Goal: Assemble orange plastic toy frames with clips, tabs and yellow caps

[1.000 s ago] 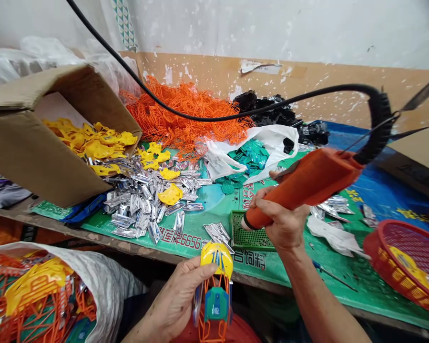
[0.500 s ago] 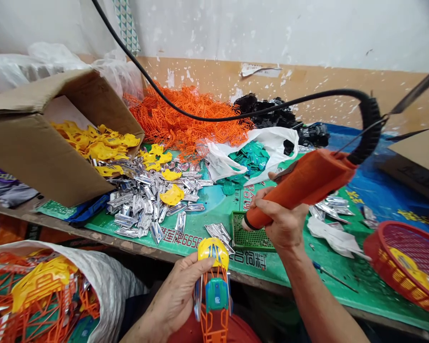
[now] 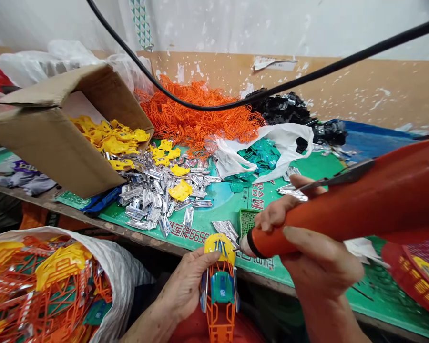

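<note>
My left hand (image 3: 188, 281) grips a toy car body (image 3: 222, 288) low in front of me, its thumb pressing on the yellow front piece. The body has an orange lattice frame, a green middle piece and silvery sides. In my right hand (image 3: 307, 257) is an orange electric screwdriver (image 3: 346, 200), tilted so its tip meets or nearly meets the right edge of the yellow piece. Whether the tip touches a screw cannot be made out. Just behind the tip lie loose silver parts (image 3: 226, 232) and a green basket (image 3: 246, 221), partly hidden by my right hand.
A tipped cardboard box (image 3: 53, 143) holds yellow parts. Piles of silver parts (image 3: 153, 195), orange frames (image 3: 203, 114) and black parts (image 3: 282, 109) cover the bench. Green pieces sit in a white bag (image 3: 232, 164). A sack (image 3: 125, 267) of assembled bodies stands left; a red basket (image 3: 400, 267) is right.
The screwdriver in my right hand has swung down and left, bringing its tip to the yellow piece. My left hand still holds the car body. The view has shifted slightly.
</note>
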`<control>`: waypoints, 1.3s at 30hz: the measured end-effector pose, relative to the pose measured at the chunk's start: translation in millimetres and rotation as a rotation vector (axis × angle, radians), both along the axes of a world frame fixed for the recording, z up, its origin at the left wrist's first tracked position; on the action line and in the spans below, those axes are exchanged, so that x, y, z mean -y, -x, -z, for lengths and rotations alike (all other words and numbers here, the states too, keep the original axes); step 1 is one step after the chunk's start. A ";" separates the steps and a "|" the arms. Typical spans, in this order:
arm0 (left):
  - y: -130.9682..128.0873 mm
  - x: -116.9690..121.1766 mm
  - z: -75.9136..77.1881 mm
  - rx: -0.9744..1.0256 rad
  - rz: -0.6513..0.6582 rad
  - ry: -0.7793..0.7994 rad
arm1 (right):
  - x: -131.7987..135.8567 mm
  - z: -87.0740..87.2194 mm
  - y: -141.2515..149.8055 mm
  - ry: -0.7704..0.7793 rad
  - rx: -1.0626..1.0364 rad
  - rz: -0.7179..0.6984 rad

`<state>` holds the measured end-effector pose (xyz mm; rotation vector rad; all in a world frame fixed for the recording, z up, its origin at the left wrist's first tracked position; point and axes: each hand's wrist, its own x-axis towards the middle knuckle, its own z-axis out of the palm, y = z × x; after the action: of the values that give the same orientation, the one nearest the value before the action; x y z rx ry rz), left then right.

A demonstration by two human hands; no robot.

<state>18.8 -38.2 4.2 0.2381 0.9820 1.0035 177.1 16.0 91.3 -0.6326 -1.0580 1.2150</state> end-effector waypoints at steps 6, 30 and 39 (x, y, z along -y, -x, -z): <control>-0.2 0.2 1.0 0.013 0.002 0.000 | 0.5 6.1 8.6 0.025 -0.003 -0.025; -6.6 4.6 -7.4 -0.067 -0.064 -0.066 | 2.3 9.7 4.9 0.083 -0.017 -0.035; -9.3 7.2 -4.8 -0.147 -0.032 -0.163 | 3.3 2.7 5.4 0.096 -0.017 0.011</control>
<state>28.0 -45.4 8.9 0.4378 1.0400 1.1088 171.7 12.6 88.7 -0.7000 -0.9853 1.2653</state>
